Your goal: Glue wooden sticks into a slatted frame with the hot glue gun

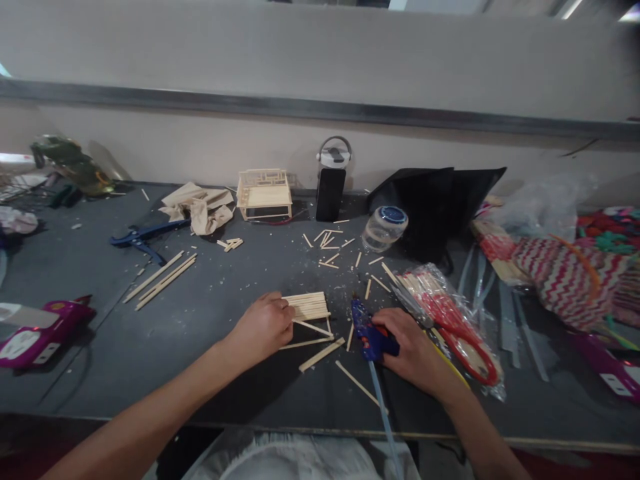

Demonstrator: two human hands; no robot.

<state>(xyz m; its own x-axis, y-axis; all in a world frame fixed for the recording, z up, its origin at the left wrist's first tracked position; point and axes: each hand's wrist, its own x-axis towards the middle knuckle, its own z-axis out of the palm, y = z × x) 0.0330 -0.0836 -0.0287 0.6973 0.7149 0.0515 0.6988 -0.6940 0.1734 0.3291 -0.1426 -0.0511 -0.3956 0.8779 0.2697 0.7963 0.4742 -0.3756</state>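
Note:
My left hand (266,324) is closed at the left end of a small wooden stick frame (311,307), with its fingertips hidden behind the knuckles. The frame has a slatted panel of pale sticks and thin legs that reach toward me. In my right hand (413,350) is a blue hot glue gun (367,333), its nozzle pointing away from me. A long clear glue stick (384,407) runs from its back toward the table edge. Between the hands lies a short bundle of sticks (321,355), with a loose stick (357,385) nearer me.
A finished-looking miniature stick bed (265,197) stands against the wall. Blue cutters (145,238), long sticks (165,283) and crumpled paper (207,212) lie left. A phone (331,193), a clear jar (385,228), red-handled scissors (463,347) and glue sticks (509,323) are farther right.

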